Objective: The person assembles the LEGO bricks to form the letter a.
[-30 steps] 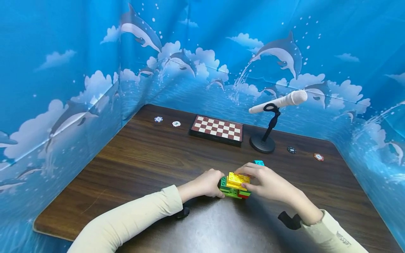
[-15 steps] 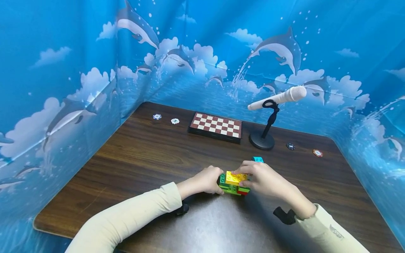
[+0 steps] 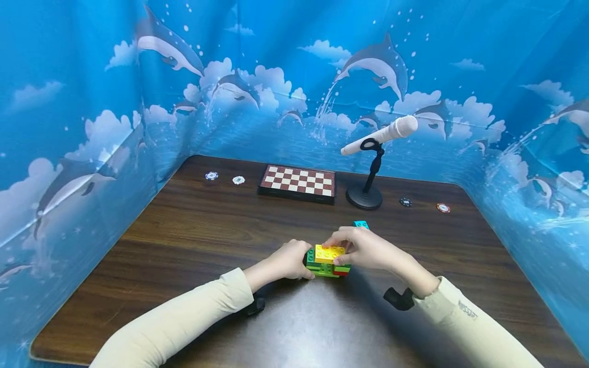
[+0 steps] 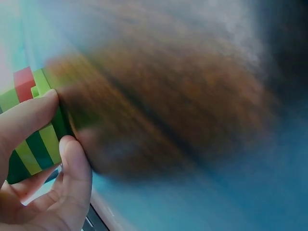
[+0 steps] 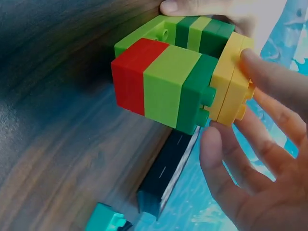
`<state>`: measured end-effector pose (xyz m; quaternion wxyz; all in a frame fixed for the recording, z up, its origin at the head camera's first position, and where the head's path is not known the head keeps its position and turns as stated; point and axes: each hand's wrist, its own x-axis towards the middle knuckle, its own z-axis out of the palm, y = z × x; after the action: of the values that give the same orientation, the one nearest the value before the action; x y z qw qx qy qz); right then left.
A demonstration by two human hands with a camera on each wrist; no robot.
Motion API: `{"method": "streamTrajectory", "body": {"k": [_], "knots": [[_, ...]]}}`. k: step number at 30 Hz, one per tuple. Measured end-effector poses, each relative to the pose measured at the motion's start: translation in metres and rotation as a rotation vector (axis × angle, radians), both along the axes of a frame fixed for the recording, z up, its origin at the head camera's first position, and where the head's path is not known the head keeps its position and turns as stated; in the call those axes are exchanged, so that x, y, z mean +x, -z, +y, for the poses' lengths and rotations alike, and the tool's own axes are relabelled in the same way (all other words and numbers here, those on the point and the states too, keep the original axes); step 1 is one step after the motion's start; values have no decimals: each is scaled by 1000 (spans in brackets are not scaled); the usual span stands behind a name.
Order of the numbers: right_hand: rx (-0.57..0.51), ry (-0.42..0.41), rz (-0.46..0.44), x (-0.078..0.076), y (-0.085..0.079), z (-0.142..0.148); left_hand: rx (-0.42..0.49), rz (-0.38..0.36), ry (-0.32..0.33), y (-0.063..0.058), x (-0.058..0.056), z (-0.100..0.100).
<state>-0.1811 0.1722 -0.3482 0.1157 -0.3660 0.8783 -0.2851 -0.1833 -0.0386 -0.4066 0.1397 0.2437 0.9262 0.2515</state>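
A block build of dark green and lime toy bricks point(image 3: 325, 269) stands on the table between the two hands. My left hand point(image 3: 294, 259) grips its left side, thumb on the near side; in the left wrist view its fingers hold the striped green wall point(image 4: 36, 151). On top lie two stacked yellow bricks point(image 5: 230, 79), their edges lined up. My right hand point(image 3: 370, 249) pinches the yellow bricks from the right with thumb and fingers. A red brick point(image 5: 137, 67) forms the bottom of one corner leg, and a gap shows between the legs.
A turquoise brick point(image 3: 361, 224) lies just behind my right hand. Further back are a checkered game board point(image 3: 299, 180) and a white microphone point(image 3: 382, 135) on a black stand point(image 3: 365, 196). Poker chips point(image 3: 443, 208) lie along the far side, before a dolphin-print curtain point(image 3: 257, 128).
The upper yellow brick has shifted from sitting offset to lining up with the yellow one under it. Both hands keep their places on the build. The head view has turned slightly right.
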Motion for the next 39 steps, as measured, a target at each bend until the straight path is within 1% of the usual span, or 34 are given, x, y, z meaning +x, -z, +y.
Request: {"method": "streamTrajectory", "body": {"k": [1, 3, 5, 7, 9, 11, 13, 15, 17, 19, 20, 23, 28, 30, 33, 36, 39], "knots": [[-22, -7, -27, -1, 1, 2, 5, -3, 0, 0, 0, 0], [-53, -5, -50, -2, 3, 7, 10, -7, 1, 0, 1, 1], [-71, 28, -41, -4, 2, 14, 6, -8, -1, 1, 2, 2], [-82, 95, -9, -10, 0, 23, 3, -4, -2, 1, 2, 2], [-74, 180, 49, -20, -3, 35, 0, 5, -7, 0, 1, 1], [-45, 257, 94, -32, -1, 50, 4, 10, -9, 0, 1, 2], [-5, 310, 119, -46, 5, 63, 7, 24, -5, -1, 1, 2], [41, 332, 118, -57, 13, 73, 2, 27, -2, -2, 0, 1], [85, 319, 97, -65, 22, 79, -2, 31, 4, -2, 0, 0], [128, 297, 63, -69, 30, 80, -2, 30, 9, -1, -1, 0], [149, 279, 50, -70, 33, 80, 0, 27, 12, 0, -1, 0], [211, 261, 36, -69, 40, 76, 4, 35, 21, 2, -2, 2], [276, 248, 89, -64, 41, 71, 5, 45, 19, 2, -1, 2], [275, 241, 118, -62, 41, 72, 8, 40, 19, 1, -2, 1], [262, 252, 152, -57, 45, 75, 11, 29, 29, 2, -3, -1], [251, 264, 167, -51, 47, 81, 35, 2, 48, 0, -5, -2], [245, 285, 153, -45, 47, 85, 64, -44, 60, -1, -6, -6]]}}
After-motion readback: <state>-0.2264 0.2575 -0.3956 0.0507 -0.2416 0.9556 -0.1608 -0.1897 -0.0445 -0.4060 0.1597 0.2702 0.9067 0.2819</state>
